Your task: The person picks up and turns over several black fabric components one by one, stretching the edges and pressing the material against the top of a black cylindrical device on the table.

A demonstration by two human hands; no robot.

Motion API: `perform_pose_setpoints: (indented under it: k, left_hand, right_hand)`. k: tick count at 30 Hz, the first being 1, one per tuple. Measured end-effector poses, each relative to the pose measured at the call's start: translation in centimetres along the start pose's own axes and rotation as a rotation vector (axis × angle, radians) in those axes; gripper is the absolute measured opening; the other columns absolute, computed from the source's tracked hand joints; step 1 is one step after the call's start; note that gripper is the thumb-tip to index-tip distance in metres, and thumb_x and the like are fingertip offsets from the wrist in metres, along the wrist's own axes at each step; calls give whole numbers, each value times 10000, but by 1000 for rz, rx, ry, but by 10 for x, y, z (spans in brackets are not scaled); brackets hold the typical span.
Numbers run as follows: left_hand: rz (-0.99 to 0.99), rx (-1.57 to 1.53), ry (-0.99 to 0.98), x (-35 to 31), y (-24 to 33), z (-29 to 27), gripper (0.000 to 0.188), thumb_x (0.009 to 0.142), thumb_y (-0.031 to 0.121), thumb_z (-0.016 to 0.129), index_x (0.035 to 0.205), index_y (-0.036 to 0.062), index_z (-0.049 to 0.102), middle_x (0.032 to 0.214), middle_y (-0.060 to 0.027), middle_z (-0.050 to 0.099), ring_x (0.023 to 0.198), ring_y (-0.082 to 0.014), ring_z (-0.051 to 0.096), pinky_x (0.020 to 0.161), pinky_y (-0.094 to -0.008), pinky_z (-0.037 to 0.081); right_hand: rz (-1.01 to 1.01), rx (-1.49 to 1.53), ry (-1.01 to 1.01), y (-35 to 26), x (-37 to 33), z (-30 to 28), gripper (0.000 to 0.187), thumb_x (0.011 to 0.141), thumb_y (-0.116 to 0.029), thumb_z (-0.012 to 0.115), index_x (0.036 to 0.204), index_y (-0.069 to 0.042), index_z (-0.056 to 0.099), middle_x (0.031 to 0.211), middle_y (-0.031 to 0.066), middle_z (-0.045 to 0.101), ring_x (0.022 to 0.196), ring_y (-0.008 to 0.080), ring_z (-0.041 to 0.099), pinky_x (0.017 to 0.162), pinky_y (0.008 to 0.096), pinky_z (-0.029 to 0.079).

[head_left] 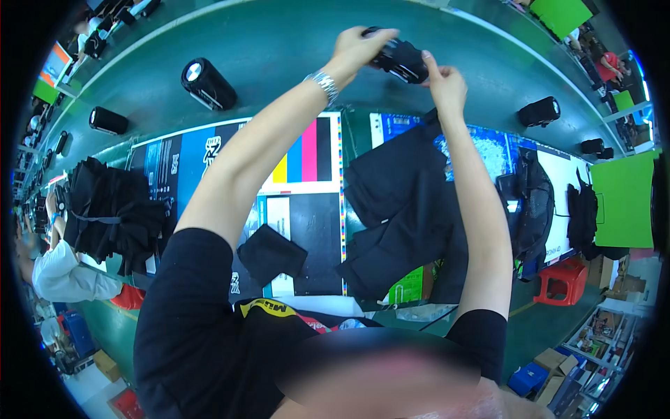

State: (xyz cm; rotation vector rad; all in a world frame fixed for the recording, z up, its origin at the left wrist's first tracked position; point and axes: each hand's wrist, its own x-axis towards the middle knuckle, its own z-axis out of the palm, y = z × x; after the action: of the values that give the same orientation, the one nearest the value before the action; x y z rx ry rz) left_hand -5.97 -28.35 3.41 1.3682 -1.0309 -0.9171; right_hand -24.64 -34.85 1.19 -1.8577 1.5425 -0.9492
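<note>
Clutching a black cylinder — left grip and right grip closed on its ends. Slippage could drop it

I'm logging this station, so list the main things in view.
Held cylinder: 1, black, between both hands
Other cylinders: at least four, black, green surface beyond the table
Fabric pile: 1, black, table's left
Small fabric piece: 1, black, near the person
Fabric stack: 1, black, right of centre
Printed sheets: several, multicoloured, on the table
Green panel: 1, bright green, far right
Stool: 1, red, right floor
Wristband: 1, silvery, left wrist
Left hand: 1, bare, cylinder's left end
Right hand: 1, bare, cylinder's right end
</note>
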Motion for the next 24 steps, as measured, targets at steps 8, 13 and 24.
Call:
perform_pose_setpoints:
  k: [8,13,24]
  left_hand:
    - [41,-132,-74,-38,-18,-27,492,906,401,574,1205,10,565,1232,-107,552,1133,-187,518,945,-324,416]
    - [251,36,50,-21,1,-35,425,889,375,607,1184,70,616,1089,-70,640,981,-127,562,826,-259,437]
    - [104,744,-407,30,27,-8,362,827,367,672,956,30,703,806,-54,660,641,-126,544,587,-257,457]
  right_hand:
    - [-81,755,-248,-54,-31,13,536,698,-308,813,1047,15,566,951,85,630,838,122,594,632,251,459]
    - [-403,326,-81,-30,-41,28,730,564,-291,869,1122,35,528,1004,173,648,944,248,636,843,341,480]
    - [-136,424,-208,-12,-35,6,784,650,-448,821,1118,92,500,993,187,642,915,207,639,791,296,503]
